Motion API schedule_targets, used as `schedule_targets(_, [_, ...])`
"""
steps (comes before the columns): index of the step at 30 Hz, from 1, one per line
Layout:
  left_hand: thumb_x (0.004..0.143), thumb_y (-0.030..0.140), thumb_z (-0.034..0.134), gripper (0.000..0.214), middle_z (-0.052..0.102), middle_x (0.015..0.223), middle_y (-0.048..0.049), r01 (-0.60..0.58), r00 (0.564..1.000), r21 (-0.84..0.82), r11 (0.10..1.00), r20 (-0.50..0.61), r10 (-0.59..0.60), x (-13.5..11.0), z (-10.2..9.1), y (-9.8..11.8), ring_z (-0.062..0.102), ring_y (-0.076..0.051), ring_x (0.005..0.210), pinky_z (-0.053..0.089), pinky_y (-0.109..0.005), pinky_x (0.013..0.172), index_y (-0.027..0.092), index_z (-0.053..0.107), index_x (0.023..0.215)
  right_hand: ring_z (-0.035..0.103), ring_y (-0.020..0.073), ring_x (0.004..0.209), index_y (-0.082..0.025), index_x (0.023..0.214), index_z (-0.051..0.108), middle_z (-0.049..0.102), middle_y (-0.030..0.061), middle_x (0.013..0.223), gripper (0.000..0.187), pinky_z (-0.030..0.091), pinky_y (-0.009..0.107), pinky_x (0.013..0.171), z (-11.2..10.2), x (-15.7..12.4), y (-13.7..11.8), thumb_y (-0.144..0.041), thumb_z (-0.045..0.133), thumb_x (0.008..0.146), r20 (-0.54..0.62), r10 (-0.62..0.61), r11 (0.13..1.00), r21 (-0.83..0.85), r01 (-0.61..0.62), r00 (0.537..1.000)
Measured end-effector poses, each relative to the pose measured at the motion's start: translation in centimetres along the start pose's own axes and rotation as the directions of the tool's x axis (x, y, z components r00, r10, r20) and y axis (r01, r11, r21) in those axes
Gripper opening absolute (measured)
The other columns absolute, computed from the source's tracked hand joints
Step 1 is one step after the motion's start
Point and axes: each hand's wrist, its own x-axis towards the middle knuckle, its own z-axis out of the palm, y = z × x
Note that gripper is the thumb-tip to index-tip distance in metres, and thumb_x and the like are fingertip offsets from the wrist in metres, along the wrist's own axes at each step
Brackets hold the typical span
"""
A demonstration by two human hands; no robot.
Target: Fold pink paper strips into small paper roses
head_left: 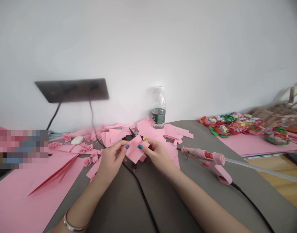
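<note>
Both of my hands pinch a small pink paper square (136,150) held just above the grey table (163,197). My left hand (111,161) grips its left edge with thumb and fingers. My right hand (157,153) grips its right edge. Dark scissors (133,133) lie just behind the paper, among loose pink paper pieces (168,131). A black cable (141,191) runs under my hands toward me.
A pink glue gun (211,160) lies right of my hands, cord trailing. A clear water bottle (158,108) stands by the white wall. Finished colourful paper flowers (232,124) sit far right. Large pink sheets (19,197) and small pink paper roses (86,149) lie left; a wall socket (72,90) hangs above.
</note>
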Motion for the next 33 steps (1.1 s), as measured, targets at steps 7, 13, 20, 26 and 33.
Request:
schedule_targets(7, [0.088, 0.041, 0.058, 0.027, 0.063, 0.063, 0.0021, 0.121, 0.989, -0.233, 0.965, -0.054, -0.138, 0.5, -0.1, -0.2, 0.061, -0.013, 0.051, 0.049, -0.023, 0.053, 0.017, 0.063, 0.095, 0.041, 0.0105, 0.054, -0.021, 0.064, 0.041, 0.041, -0.0051, 0.059, 0.039, 0.031, 0.023, 0.051, 0.1, 0.0, 0.0, -0.05, 0.056, 0.084, 0.013, -0.069, 0.998, -0.015, 0.069, 0.998])
schedule_targets(13, [0.092, 0.026, 0.049, 0.032, 0.07, 0.085, -0.004, 0.01, 1.0, -0.176, 0.984, 0.006, -0.009, 0.3, -0.5, -0.3, 0.066, -0.014, 0.065, 0.055, -0.025, 0.062, 0.02, 0.056, 0.123, 0.053, 0.013, 0.051, -0.02, 0.092, 0.054, 0.049, -0.0071, 0.054, 0.023, 0.037, 0.023, 0.05, -0.3, -0.1, -0.4, -0.041, 0.057, 0.083, -0.074, 0.006, 0.997, 0.08, 0.0, 0.997])
schedule_targets(20, [0.084, 0.012, 0.05, 0.031, 0.067, 0.111, -0.0069, -0.164, 0.985, 0.059, 0.985, 0.065, 0.16, 0.3, -0.6, -0.3, 0.067, -0.016, 0.083, 0.056, -0.024, 0.068, 0.023, 0.071, 0.105, 0.052, 0.012, 0.049, -0.021, 0.111, 0.056, 0.048, -0.0083, 0.053, 0.031, 0.039, 0.024, 0.05, -0.5, -0.3, -1.0, -0.031, 0.052, 0.082, -0.042, -0.017, 0.989, 0.147, 0.023, 0.999])
schedule_targets(26, [0.085, 0.027, 0.059, 0.016, 0.07, 0.094, -0.0049, 0.033, 0.999, -0.317, 0.948, -0.018, -0.041, 0.6, -0.5, 0.0, 0.07, -0.019, 0.083, 0.061, -0.03, 0.073, 0.019, 0.072, 0.091, 0.057, 0.0138, 0.069, -0.02, 0.092, 0.062, 0.058, 0.0006, 0.081, 0.017, 0.046, 0.028, 0.064, 0.0, -0.5, -1.1, -0.02, 0.05, 0.078, 0.022, -0.142, 0.984, 0.114, 0.139, 0.99])
schedule_targets(33, [0.082, 0.025, 0.063, 0.014, 0.068, 0.085, -0.0041, 0.024, 1.0, -0.308, 0.951, 0.021, -0.019, 0.6, -0.3, -0.2, 0.066, -0.016, 0.072, 0.059, -0.027, 0.066, 0.018, 0.072, 0.09, 0.059, 0.0162, 0.073, -0.02, 0.083, 0.065, 0.063, 0.002, 0.079, 0.012, 0.048, 0.03, 0.068, -0.1, -0.2, -0.9, -0.032, 0.067, 0.082, -0.004, -0.195, 0.972, 0.136, 0.194, 0.981])
